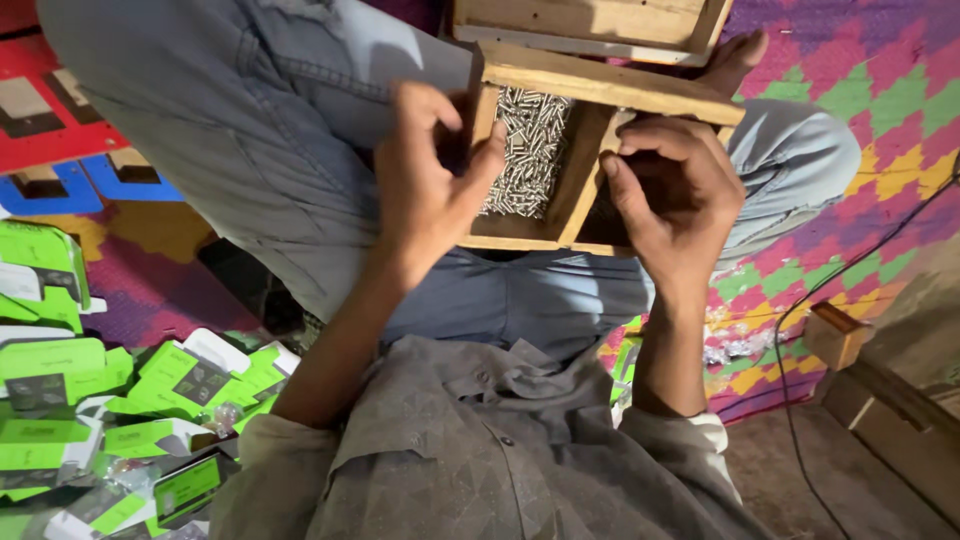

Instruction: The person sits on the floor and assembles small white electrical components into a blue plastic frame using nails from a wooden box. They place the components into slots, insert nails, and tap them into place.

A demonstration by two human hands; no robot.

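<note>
The wooden tray [520, 235] rests on the lap, its left bin full of small metal pins [525, 150]. Left hand [425, 190] pinches something tiny; right hand [675, 190] curls at the dark bin, grasp unclear. A knee shift could tip the tray, spilling pins onto the mat [880, 110]

green-and-white packages [150, 400] heaped left | zigzag mat [860, 110] right | black cable [800, 320] | wooden block [835, 335]

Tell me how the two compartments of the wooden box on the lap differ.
The left compartment is heaped with small silvery metal pieces; the right compartment looks dark, its contents hidden. The left hand sits at the left compartment's outer edge, while the right hand covers much of the right one. Both belong to the same wooden box, split by one divider.
</note>
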